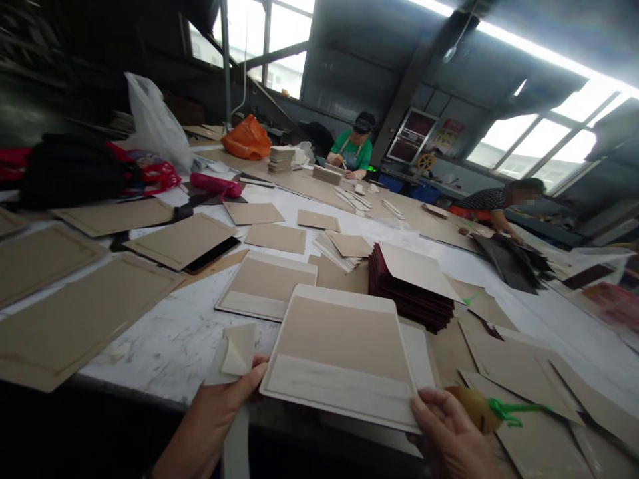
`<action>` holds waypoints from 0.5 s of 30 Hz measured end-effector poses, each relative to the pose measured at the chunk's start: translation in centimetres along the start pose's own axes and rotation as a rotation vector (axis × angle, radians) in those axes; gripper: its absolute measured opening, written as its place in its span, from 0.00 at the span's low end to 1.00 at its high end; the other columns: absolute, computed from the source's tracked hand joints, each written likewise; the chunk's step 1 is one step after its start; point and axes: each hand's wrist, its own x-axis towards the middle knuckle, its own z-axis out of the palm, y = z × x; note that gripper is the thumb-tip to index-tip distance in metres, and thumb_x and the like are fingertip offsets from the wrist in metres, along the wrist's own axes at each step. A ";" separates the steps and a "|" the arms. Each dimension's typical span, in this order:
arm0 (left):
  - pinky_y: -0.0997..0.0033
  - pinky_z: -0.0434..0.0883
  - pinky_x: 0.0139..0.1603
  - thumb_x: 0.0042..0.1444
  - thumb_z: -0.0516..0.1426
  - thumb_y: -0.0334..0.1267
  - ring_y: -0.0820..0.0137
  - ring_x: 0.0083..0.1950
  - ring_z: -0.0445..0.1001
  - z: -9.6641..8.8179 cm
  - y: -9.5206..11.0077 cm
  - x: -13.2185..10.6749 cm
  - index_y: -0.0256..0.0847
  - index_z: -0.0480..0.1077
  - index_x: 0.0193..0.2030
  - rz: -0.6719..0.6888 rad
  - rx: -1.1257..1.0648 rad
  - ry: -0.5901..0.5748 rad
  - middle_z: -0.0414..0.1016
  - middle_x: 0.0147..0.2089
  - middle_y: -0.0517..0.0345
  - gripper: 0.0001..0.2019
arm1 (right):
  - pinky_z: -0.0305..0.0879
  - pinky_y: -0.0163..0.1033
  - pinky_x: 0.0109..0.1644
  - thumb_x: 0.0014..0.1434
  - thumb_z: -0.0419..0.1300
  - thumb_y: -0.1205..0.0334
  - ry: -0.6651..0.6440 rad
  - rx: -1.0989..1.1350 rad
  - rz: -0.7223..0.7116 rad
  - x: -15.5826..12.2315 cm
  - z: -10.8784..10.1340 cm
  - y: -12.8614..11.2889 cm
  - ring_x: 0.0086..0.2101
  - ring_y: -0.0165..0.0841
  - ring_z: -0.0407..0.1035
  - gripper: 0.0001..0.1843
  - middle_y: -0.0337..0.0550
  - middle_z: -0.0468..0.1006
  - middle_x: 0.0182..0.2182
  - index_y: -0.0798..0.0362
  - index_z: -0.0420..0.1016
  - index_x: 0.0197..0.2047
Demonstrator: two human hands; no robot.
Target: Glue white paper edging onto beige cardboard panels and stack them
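Tilted at the table's near edge is a beige cardboard panel (344, 332) with pale borders and rounded corners. My left hand (214, 412) is closed at its lower left edge, the fingertips partly hidden behind it. A pale strip (235, 439) hangs by that hand, its folded upper end (238, 349) lying on the table. My right hand (449, 426) pinches the panel's lower right corner. Just past this hand lies a rounded brown object (472, 406) with green string (514, 409) tied to it. A similar bordered panel (267, 286) lies behind the held one.
Behind the held panel stands a stack of dark red pieces (407, 293) topped by a pale sheet. Cardboard sheets (90, 319) spread leftward, with more (539, 386) at right. A person in green (354, 150) sits across; another person (499, 206) leans over dark sheets (514, 259).
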 end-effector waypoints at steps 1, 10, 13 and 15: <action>0.68 0.70 0.48 0.35 0.65 0.50 0.59 0.47 0.73 -1.3 0.3 0.3 0.38 0.74 0.38 -0.025 -0.009 0.041 0.77 0.41 0.53 0.24 | 0.63 0.27 0.22 0.38 0.70 0.52 -0.057 -0.010 0.006 -0.1 1.5 0.0 0.23 0.26 0.66 0.22 0.33 0.72 0.23 0.51 0.65 0.32; 0.66 0.70 0.49 0.26 0.68 0.51 0.57 0.52 0.70 -9.4 3.9 3.5 0.41 0.74 0.36 0.058 0.068 0.276 0.77 0.45 0.57 0.27 | 0.67 0.34 0.23 0.43 0.62 0.57 -0.323 -0.199 -0.072 2.4 13.4 1.1 0.25 0.30 0.66 0.13 0.34 0.67 0.21 0.52 0.62 0.28; 0.68 0.72 0.38 0.26 0.67 0.49 0.59 0.43 0.74 -9.2 5.7 5.4 0.38 0.73 0.34 0.110 0.104 0.228 0.78 0.36 0.54 0.26 | 0.69 0.36 0.26 0.45 0.58 0.60 -0.278 -0.298 -0.122 4.6 15.9 1.4 0.26 0.31 0.68 0.08 0.35 0.67 0.22 0.52 0.62 0.27; 0.72 0.71 0.29 0.27 0.67 0.49 0.64 0.34 0.74 -8.8 6.7 7.0 0.36 0.72 0.35 0.135 0.139 0.170 0.77 0.30 0.56 0.26 | 0.69 0.36 0.27 0.46 0.57 0.61 -0.245 -0.348 -0.163 6.1 17.0 1.3 0.28 0.33 0.69 0.06 0.36 0.68 0.23 0.52 0.62 0.27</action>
